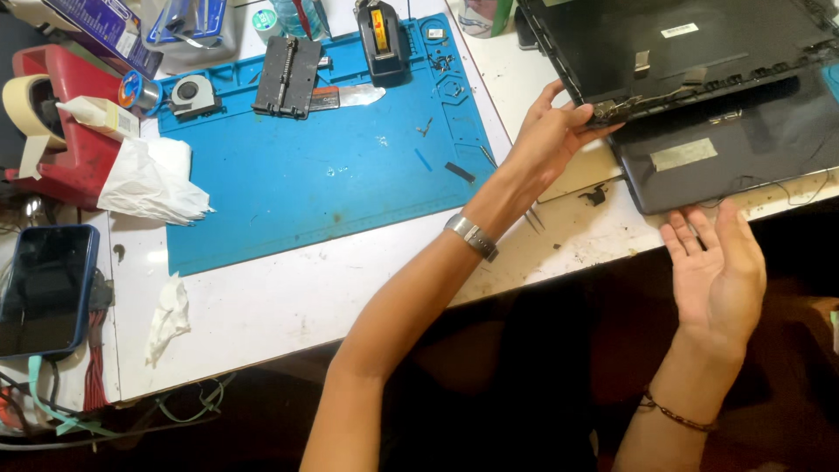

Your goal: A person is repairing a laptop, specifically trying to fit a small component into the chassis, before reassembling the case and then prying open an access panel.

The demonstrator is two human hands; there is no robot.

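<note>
Fingers of my left hand (555, 131) grip the hinge corner of the dark laptop lid (690, 44), raised above the laptop base (725, 153) at the counter's (288, 306) right front edge. My right hand (717, 267) lies palm up, fingers spread wide, fingertips touching the base's front edge. Tweezers (533, 218) rest beside my left wrist.

Mat (306, 188) lies on surface (288, 297), laptop (725, 114) right of it, phone (45, 288) at far left edge, fan (194, 94) on mat's rear corner.
</note>
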